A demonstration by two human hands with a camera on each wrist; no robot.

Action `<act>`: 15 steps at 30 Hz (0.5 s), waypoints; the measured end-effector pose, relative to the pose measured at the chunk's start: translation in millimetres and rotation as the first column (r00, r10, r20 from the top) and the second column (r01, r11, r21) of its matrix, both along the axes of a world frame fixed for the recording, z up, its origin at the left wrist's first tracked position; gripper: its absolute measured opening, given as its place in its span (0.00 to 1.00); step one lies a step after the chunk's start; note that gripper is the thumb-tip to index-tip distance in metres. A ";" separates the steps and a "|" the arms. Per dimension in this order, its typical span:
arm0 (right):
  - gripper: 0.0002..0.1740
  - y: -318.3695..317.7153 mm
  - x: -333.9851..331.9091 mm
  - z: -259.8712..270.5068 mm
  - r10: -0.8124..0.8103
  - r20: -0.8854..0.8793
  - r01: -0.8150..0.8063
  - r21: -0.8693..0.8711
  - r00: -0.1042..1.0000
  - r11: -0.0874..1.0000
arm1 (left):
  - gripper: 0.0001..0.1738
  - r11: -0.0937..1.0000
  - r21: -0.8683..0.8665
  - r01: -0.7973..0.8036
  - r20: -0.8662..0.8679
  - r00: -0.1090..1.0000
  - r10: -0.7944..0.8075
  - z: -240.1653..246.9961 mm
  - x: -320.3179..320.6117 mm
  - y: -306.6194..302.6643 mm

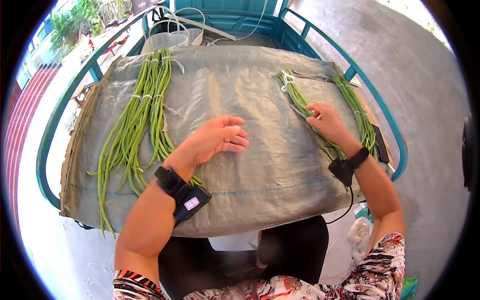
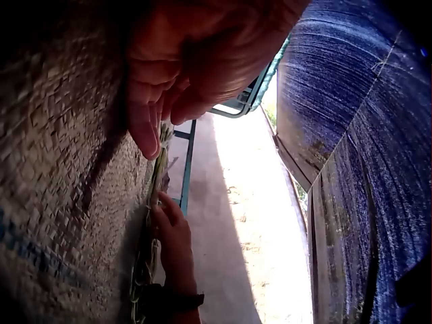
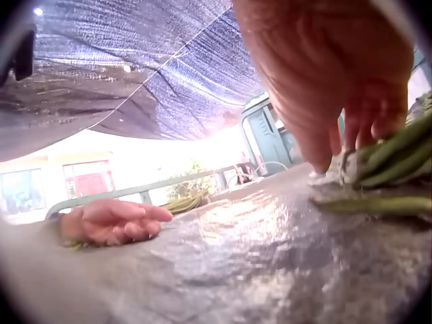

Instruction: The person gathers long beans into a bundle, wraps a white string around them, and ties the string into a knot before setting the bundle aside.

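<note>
My right hand (image 1: 327,122) is at a thin bundle of long green beans (image 1: 298,97) on the right half of the sheet. Its thumb and fingers pinch at the bundle's middle, by a pale strip (image 3: 345,169) round the stalks. A white tie (image 1: 287,80) circles the bundle's far end. My left hand (image 1: 220,137) hovers palm inward over the middle of the sheet, fingers loosely bent and holding nothing. Close to the left forearm lie larger tied bundles of long beans (image 1: 145,107), their loose ends fanning toward me.
Another bean bundle (image 1: 356,110) lies along the right edge, near a black flat object (image 1: 381,145). A grey woven sheet (image 1: 240,165) covers the work surface, set inside a teal cart's rails (image 1: 367,82). Clear plastic containers (image 1: 165,41) stand behind it.
</note>
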State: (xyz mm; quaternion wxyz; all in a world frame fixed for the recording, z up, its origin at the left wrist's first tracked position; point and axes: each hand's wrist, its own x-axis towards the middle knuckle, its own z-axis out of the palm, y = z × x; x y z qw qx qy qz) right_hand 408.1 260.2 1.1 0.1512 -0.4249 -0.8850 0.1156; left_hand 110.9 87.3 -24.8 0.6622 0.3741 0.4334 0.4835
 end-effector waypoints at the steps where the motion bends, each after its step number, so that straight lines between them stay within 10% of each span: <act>1: 0.18 7.0 4.7 0.6 0.048 -0.018 -0.049 -0.041 0.999 0.998 | 0.22 1.000 0.011 0.007 0.004 1.000 -0.007 0.6 -0.1 -0.1; 15: 0.12 83.9 -79.5 13.7 -0.098 0.005 0.094 0.230 0.995 0.969 | 0.23 0.999 0.031 0.025 0.019 0.999 -0.026 -1.5 -1.0 2.9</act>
